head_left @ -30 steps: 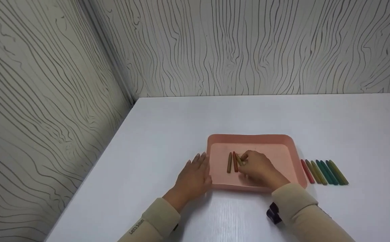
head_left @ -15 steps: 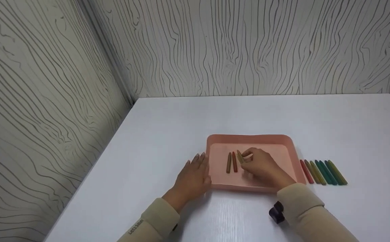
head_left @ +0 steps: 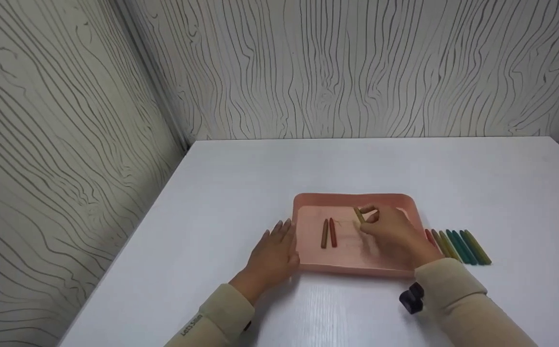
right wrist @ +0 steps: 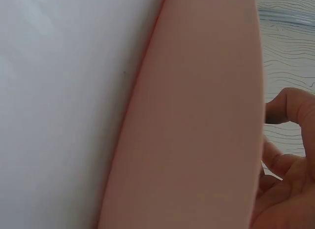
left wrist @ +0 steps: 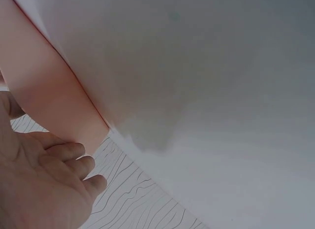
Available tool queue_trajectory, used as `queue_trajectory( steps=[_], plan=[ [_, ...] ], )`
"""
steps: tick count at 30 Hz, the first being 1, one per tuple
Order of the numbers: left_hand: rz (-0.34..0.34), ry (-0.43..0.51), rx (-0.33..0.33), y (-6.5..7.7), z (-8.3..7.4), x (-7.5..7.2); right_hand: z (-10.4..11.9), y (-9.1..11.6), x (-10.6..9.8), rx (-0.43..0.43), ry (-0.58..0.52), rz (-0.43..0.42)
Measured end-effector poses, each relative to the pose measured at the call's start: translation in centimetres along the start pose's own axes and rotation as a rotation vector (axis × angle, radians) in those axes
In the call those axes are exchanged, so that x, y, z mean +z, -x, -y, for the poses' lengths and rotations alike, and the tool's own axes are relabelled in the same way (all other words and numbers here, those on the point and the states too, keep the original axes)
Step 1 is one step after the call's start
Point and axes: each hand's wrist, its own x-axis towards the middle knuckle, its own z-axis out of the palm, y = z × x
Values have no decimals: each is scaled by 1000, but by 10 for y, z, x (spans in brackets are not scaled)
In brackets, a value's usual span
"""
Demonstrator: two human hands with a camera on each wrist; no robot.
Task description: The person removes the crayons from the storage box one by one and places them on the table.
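Observation:
My right hand [head_left: 392, 231] pinches a yellowish-brown crayon [head_left: 359, 215] between thumb and fingers, above the right half of a shallow pink tray [head_left: 352, 271]. On the tray floor, left of that hand, a brown crayon [head_left: 325, 233] and a red crayon [head_left: 333, 233] lie side by side, slightly apart. My left hand [head_left: 271, 253] rests with straight fingers against the tray's left edge. In the left wrist view its fingertips touch the pink tray wall [left wrist: 59, 96]. In the right wrist view the tray wall [right wrist: 197, 111] hides part of the right hand [right wrist: 290, 175], and the crayon is out of sight.
A row of several crayons [head_left: 462, 246] in red, brown, yellow and green lies on the white table [head_left: 241, 178] just right of the tray; the right forearm partly covers its near left end. Patterned walls [head_left: 332, 72] stand behind and at the left.
The right hand has lifted the yellowish-brown crayon from beside the red one and carried it to the right. The left hand stays at the tray's edge.

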Motion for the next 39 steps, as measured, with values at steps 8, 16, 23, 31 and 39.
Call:
queue_trajectory(
  steps=[8,16,23,31,39],
  plan=[
    [8,1,-5,1,2,-1,-11,8,-33,-44,45,-32],
    [4,25,-15,0,4,1,-32,16,-61,21,123,-60],
    [15,33,-22,0,3,0,-54,29,-85,51,167,-74],
    [4,30,-6,-1,2,0,-85,45,-105,130,202,-99],
    [1,29,-5,-1,2,1,-107,58,-117,182,196,-102]
  ],
)
